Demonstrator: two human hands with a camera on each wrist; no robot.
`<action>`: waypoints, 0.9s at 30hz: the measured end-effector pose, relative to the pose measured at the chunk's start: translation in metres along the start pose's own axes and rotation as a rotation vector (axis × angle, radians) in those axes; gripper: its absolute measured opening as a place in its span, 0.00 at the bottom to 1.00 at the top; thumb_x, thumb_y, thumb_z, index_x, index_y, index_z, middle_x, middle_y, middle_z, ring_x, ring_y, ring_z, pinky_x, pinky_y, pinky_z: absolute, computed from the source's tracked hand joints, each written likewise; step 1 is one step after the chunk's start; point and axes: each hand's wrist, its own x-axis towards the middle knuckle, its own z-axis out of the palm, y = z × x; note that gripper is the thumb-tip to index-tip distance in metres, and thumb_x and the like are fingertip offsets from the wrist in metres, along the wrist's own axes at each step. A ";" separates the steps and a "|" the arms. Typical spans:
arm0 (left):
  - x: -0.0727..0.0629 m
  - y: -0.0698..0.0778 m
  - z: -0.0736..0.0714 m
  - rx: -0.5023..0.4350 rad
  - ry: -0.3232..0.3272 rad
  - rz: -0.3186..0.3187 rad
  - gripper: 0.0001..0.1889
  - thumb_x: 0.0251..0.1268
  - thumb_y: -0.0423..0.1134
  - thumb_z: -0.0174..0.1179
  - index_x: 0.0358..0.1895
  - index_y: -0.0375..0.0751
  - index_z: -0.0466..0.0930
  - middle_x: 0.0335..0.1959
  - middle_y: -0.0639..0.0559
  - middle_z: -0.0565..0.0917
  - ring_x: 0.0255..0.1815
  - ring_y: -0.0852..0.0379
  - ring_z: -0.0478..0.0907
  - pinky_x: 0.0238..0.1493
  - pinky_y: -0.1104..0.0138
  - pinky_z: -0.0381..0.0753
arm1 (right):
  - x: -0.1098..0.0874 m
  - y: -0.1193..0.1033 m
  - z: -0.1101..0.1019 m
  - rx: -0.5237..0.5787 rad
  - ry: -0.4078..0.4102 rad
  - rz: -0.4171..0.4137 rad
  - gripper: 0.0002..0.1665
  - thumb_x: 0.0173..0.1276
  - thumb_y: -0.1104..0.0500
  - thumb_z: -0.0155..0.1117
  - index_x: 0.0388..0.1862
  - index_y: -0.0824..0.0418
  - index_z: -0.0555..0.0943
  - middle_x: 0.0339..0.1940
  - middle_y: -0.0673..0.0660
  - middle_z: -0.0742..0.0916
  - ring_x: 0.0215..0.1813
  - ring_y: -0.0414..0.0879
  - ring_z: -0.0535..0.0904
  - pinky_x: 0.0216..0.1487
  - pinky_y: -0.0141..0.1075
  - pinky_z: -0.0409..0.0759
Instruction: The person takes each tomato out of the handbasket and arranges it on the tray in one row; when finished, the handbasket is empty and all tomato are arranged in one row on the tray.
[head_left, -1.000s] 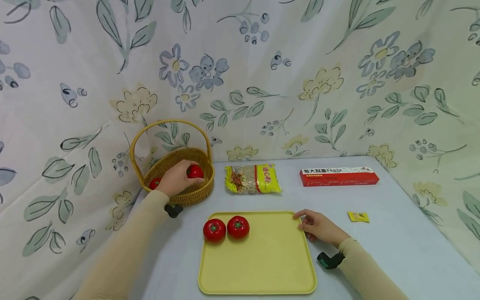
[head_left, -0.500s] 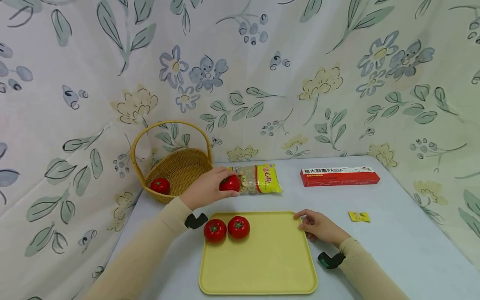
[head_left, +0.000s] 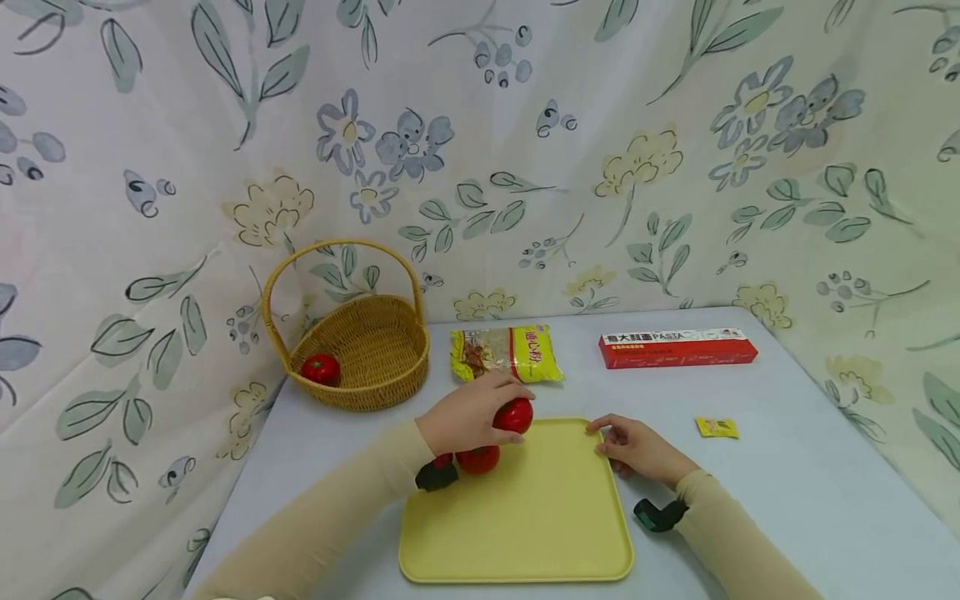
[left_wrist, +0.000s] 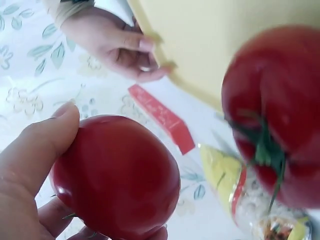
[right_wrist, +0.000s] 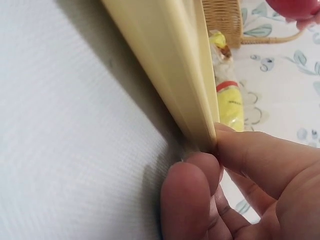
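Note:
My left hand (head_left: 474, 412) holds a red tomato (head_left: 514, 416) over the back of the yellow tray (head_left: 525, 533). In the left wrist view, thumb and fingers curl round this tomato (left_wrist: 117, 175). Just below the hand, another tomato (head_left: 478, 460) sits on the tray. A further tomato (head_left: 444, 459) is mostly hidden behind the left wrist. My right hand (head_left: 641, 451) pinches the tray's back right corner; the right wrist view has thumb and fingertips at the tray rim (right_wrist: 172, 65).
A wicker basket (head_left: 382, 392) with one tomato (head_left: 321, 369) stands at the back left. Behind the tray lies a yellow pasta bag (head_left: 517, 350). A red pasta box (head_left: 678, 350) and a small yellow packet (head_left: 717, 427) lie to the right. Floral cloth (head_left: 480, 167) hangs behind.
My left hand has lifted a tomato out of the basket and carried it right and nearer, past the pasta bag, to above the tray. The right hand has stayed at the tray corner.

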 end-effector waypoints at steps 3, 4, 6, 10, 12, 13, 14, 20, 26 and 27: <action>0.002 0.006 0.009 0.016 -0.030 -0.004 0.32 0.65 0.51 0.75 0.70 0.52 0.77 0.67 0.51 0.76 0.65 0.53 0.75 0.58 0.60 0.84 | 0.000 0.000 0.000 -0.002 0.002 0.004 0.20 0.78 0.57 0.67 0.65 0.58 0.78 0.35 0.57 0.79 0.32 0.50 0.78 0.33 0.36 0.79; 0.003 0.009 0.012 0.021 -0.037 0.002 0.32 0.65 0.50 0.75 0.70 0.52 0.77 0.67 0.51 0.77 0.65 0.53 0.75 0.58 0.61 0.83 | 0.000 0.000 0.000 -0.003 0.003 0.007 0.20 0.78 0.57 0.67 0.65 0.58 0.79 0.35 0.57 0.79 0.32 0.50 0.78 0.33 0.36 0.79; 0.004 0.012 0.020 0.036 -0.044 0.021 0.31 0.65 0.49 0.75 0.70 0.52 0.76 0.66 0.52 0.77 0.64 0.54 0.76 0.59 0.63 0.83 | 0.000 0.000 0.000 -0.001 0.004 0.012 0.20 0.78 0.57 0.67 0.65 0.58 0.78 0.35 0.57 0.79 0.32 0.50 0.78 0.33 0.36 0.79; 0.006 0.014 0.035 0.081 -0.049 0.054 0.31 0.66 0.48 0.75 0.71 0.51 0.76 0.64 0.52 0.78 0.63 0.56 0.76 0.60 0.66 0.81 | 0.000 0.000 0.001 0.001 0.007 0.018 0.20 0.78 0.57 0.67 0.65 0.58 0.78 0.35 0.57 0.79 0.32 0.50 0.77 0.33 0.36 0.78; 0.007 0.015 0.043 0.115 -0.055 0.057 0.32 0.66 0.48 0.75 0.71 0.51 0.76 0.65 0.52 0.78 0.63 0.56 0.76 0.60 0.66 0.81 | 0.000 -0.001 0.001 0.004 0.008 0.019 0.20 0.78 0.57 0.67 0.65 0.58 0.78 0.35 0.57 0.79 0.32 0.50 0.77 0.33 0.36 0.78; 0.007 0.015 0.046 0.130 -0.060 0.055 0.32 0.66 0.49 0.74 0.72 0.51 0.75 0.65 0.52 0.78 0.63 0.56 0.76 0.61 0.66 0.81 | 0.000 -0.001 0.001 0.006 0.008 0.020 0.20 0.78 0.57 0.67 0.65 0.58 0.79 0.35 0.57 0.79 0.32 0.50 0.77 0.33 0.36 0.79; 0.007 0.015 0.049 0.146 -0.065 0.053 0.33 0.66 0.50 0.74 0.72 0.51 0.75 0.65 0.52 0.78 0.64 0.56 0.76 0.61 0.66 0.80 | 0.000 -0.001 0.001 0.009 0.008 0.022 0.20 0.78 0.57 0.67 0.65 0.58 0.78 0.35 0.57 0.79 0.32 0.50 0.77 0.33 0.36 0.79; 0.007 0.017 0.064 0.218 -0.078 0.018 0.36 0.64 0.53 0.75 0.72 0.52 0.73 0.65 0.53 0.78 0.64 0.56 0.75 0.64 0.66 0.79 | -0.001 0.000 0.002 0.020 0.000 0.014 0.20 0.78 0.57 0.67 0.65 0.59 0.78 0.35 0.57 0.79 0.32 0.50 0.77 0.34 0.36 0.79; 0.009 0.014 0.073 0.258 -0.073 0.004 0.42 0.61 0.58 0.75 0.76 0.49 0.70 0.66 0.52 0.77 0.65 0.55 0.74 0.67 0.65 0.76 | -0.001 -0.001 0.001 0.017 0.002 0.005 0.20 0.78 0.58 0.66 0.65 0.59 0.78 0.35 0.57 0.79 0.32 0.50 0.77 0.33 0.35 0.79; 0.009 0.014 0.074 0.265 -0.070 0.006 0.43 0.61 0.59 0.74 0.76 0.49 0.69 0.66 0.52 0.77 0.66 0.55 0.74 0.67 0.65 0.76 | -0.001 -0.001 0.001 0.016 0.003 0.005 0.20 0.78 0.58 0.66 0.65 0.59 0.78 0.35 0.57 0.79 0.32 0.50 0.77 0.33 0.35 0.79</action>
